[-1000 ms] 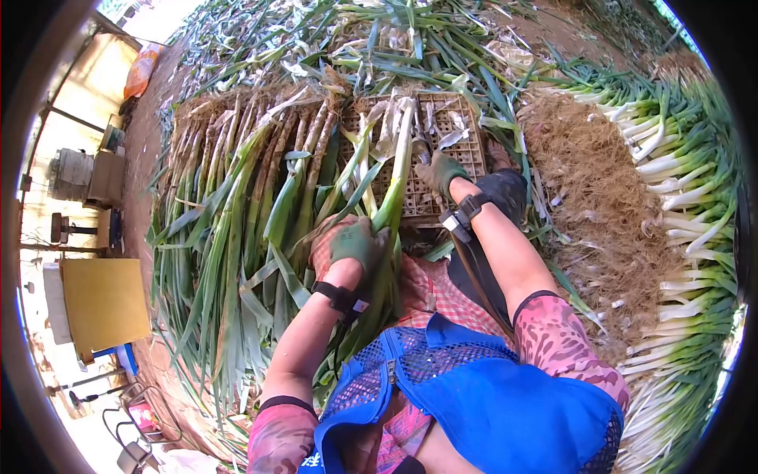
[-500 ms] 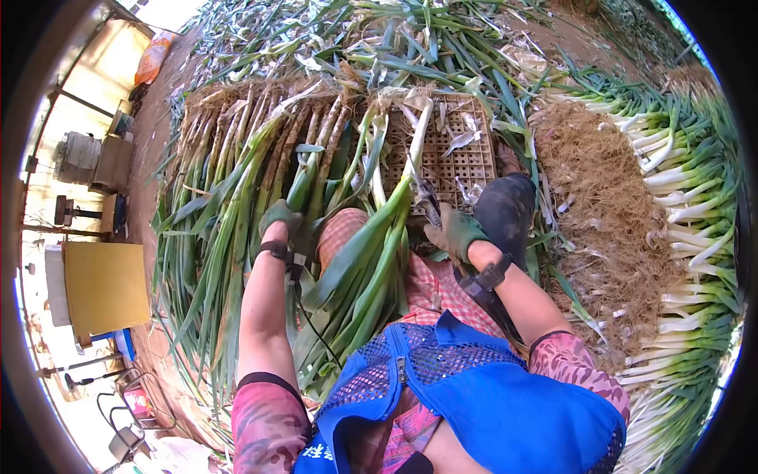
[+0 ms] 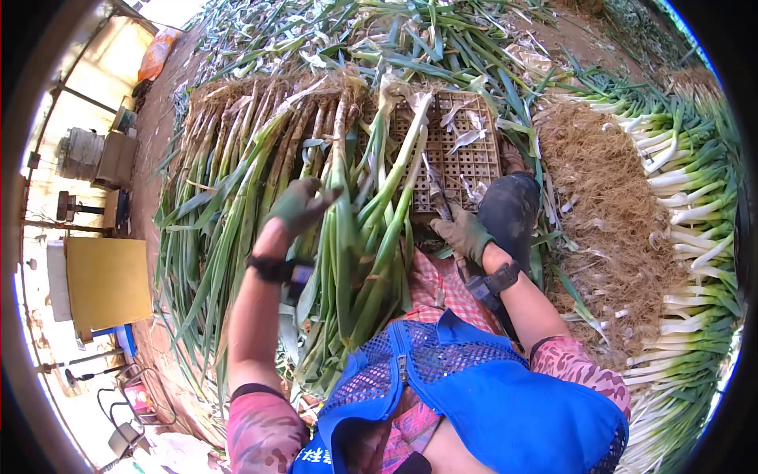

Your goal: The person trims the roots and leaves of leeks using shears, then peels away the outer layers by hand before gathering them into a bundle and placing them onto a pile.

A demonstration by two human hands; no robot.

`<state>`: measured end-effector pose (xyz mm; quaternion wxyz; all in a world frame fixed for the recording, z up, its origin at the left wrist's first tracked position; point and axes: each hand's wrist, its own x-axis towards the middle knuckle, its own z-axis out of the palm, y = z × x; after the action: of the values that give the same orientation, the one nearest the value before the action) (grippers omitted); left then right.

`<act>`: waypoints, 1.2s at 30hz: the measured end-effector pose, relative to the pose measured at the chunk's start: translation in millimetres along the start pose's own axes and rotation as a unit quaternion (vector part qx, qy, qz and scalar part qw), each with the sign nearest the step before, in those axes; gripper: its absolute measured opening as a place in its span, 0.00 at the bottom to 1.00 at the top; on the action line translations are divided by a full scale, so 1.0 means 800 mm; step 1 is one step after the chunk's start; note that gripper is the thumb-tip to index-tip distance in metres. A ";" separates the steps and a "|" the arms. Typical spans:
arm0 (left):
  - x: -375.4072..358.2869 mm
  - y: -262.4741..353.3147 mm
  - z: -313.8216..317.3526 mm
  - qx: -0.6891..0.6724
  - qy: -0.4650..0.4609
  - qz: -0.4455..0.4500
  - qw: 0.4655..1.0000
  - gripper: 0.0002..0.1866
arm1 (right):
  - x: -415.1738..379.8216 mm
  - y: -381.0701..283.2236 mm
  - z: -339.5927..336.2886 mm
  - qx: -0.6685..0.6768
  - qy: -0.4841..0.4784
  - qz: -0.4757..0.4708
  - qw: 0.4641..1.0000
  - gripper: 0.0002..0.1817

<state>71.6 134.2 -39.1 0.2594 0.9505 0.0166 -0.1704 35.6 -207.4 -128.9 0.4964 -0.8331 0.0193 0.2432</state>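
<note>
My left hand point(image 3: 298, 207), in a green glove, is raised beside a large leek point(image 3: 341, 209) with brown roots. Its fingers are apart, their tips right at the stalk. In my gloved right hand point(image 3: 466, 234) is a thin dark wand-like tool point(image 3: 436, 188) with a pale tip, pointing away from me. Peeled leeks point(image 3: 395, 186) with white stems lie just left of the tool, their leaves trailing toward my lap. Unpeeled leeks point(image 3: 229, 158) with soil-stained stems are lined up at the left.
A tan plastic crate point(image 3: 466, 158) with scraps on it lies in front of me. Leaf waste point(image 3: 339, 35) covers the ground beyond. Many rooted white leeks point(image 3: 687, 213) are stacked at the right, with a thick mat of roots point(image 3: 604, 229). A yellow board point(image 3: 108, 284) stands far left.
The large rooted leek has shifted right from the row toward the peeled ones. My left hand has come up and right, its fingers spreading. My right hand with the tool has barely moved.
</note>
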 end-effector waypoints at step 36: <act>0.041 0.081 0.144 -0.198 -0.181 0.022 0.963 0.20 | -0.127 -0.047 -0.016 -0.030 -0.006 0.002 1.000 0.26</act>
<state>74.3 18.7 -111.5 0.4448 0.8334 -0.0181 -0.3276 -39.0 -220.0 -50.0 0.4707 -0.8462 0.0101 0.2496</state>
